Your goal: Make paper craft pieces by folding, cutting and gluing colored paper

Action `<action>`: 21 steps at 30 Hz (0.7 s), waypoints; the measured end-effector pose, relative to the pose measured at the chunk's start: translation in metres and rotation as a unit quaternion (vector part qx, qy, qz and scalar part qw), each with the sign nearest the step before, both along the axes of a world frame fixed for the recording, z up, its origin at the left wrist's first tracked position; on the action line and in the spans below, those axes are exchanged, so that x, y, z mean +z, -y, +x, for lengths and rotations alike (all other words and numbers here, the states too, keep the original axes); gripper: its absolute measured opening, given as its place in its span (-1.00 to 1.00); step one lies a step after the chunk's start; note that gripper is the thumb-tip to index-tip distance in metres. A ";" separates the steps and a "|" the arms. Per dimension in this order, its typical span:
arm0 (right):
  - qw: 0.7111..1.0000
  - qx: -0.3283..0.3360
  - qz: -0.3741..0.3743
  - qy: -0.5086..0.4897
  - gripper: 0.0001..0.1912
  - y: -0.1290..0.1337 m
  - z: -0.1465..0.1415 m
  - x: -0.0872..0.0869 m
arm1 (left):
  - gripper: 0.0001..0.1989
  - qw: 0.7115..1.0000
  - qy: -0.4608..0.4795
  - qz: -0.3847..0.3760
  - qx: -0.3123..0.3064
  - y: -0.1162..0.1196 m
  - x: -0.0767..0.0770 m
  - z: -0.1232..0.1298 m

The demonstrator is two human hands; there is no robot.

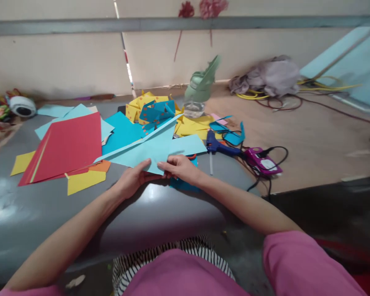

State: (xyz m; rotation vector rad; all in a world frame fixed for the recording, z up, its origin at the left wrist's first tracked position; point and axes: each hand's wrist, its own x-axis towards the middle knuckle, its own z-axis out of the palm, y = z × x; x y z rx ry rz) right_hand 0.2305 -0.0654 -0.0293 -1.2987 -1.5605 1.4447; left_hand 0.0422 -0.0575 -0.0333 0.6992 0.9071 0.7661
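A folded light blue paper (142, 151) is held between my two hands above the grey table. My left hand (134, 177) grips its lower edge, thumb on top and fingers underneath. Close beside it, my right hand (181, 167) pinches the same paper near the lower corner. The paper has a long narrow fold along its upper edge and a flap reaching right. Partly hidden beneath my right hand are a red-handled tool (191, 157) and a darker blue paper (185, 183).
Red sheets (70, 144) and yellow pieces (86, 181) lie left. Behind are dotted paper shapes (157, 110) and a green object in a clear container (194, 109). A blue glue gun (223, 147), purple power strip (263, 161) and cables are right.
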 end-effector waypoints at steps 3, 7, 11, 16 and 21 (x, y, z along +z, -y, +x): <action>1.000 0.009 0.007 0.015 -0.61 -0.002 0.005 0.009 | -0.81 0.998 0.010 0.002 0.055 -0.009 0.002 -0.003; 0.989 -0.002 0.097 0.114 -0.70 0.007 0.033 0.041 | -0.83 0.992 -0.001 0.029 0.126 -0.017 0.004 -0.010; 0.929 -0.056 0.217 0.293 -0.72 0.024 0.077 0.066 | -0.92 0.987 0.011 0.036 0.158 -0.022 -0.001 -0.013; 0.845 -0.080 0.176 0.499 -0.75 0.033 0.113 0.058 | -0.92 0.987 0.029 0.042 0.150 -0.026 -0.005 -0.013; 0.808 -0.062 0.162 0.563 -0.75 0.027 0.103 0.043 | -0.90 0.986 0.036 0.046 0.159 -0.029 -0.005 -0.012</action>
